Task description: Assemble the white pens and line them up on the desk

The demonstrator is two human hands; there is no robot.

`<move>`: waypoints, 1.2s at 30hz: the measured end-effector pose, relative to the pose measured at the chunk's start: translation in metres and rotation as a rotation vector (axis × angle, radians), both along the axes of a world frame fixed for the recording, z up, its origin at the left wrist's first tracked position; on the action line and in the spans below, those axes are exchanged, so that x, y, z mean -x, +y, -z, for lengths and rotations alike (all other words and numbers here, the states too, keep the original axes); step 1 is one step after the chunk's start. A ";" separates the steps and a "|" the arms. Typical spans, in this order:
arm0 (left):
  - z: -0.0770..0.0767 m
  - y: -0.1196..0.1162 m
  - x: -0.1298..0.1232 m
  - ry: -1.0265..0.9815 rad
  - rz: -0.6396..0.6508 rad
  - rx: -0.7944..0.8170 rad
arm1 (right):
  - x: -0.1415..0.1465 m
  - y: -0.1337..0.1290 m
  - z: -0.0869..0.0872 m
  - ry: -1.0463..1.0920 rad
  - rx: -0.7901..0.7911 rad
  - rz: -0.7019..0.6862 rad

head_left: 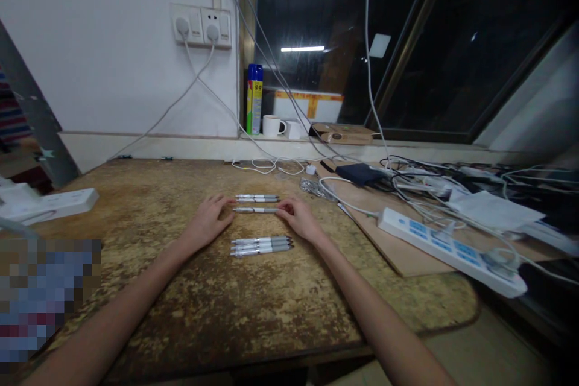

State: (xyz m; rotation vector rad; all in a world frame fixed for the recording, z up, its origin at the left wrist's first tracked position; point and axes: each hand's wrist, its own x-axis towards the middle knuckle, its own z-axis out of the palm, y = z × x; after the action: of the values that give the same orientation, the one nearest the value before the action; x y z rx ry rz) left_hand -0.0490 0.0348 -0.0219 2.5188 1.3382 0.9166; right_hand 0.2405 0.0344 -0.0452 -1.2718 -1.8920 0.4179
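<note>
A single white-and-grey pen (256, 210) lies crosswise between my two hands on the worn wooden table (181, 301). My right hand (298, 217) has its thumb and fingertips closed round the pen's right end. My left hand (208, 222) is curved at the left end, thumb and index finger apart, with the index fingertip near the ends of the upper pens (257, 198). Nearer the front edge, several similar pens (261, 246) lie side by side in a row.
A white power strip (452, 250) and a brown board (375, 229) with tangled cables are at the right. Another power strip (67, 205) is at the left. A mug (272, 125), spray can (254, 99) and cardboard box (346, 132) stand on the sill.
</note>
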 end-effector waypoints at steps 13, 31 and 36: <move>-0.017 -0.020 -0.022 -0.027 0.181 -0.041 | 0.021 -0.032 -0.028 -0.008 -0.049 -0.200; -0.021 -0.033 -0.025 0.190 0.073 0.048 | 0.026 -0.039 -0.033 -0.317 -0.240 -0.128; -0.020 -0.028 -0.022 0.109 0.103 -0.056 | 0.023 -0.041 -0.038 -0.208 -0.262 -0.171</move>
State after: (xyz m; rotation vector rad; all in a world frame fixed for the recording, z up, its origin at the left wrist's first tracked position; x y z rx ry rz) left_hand -0.0268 0.0069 -0.0022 2.6876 1.2143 0.8189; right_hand 0.2173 -0.0070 -0.0070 -1.0152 -2.1592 0.1209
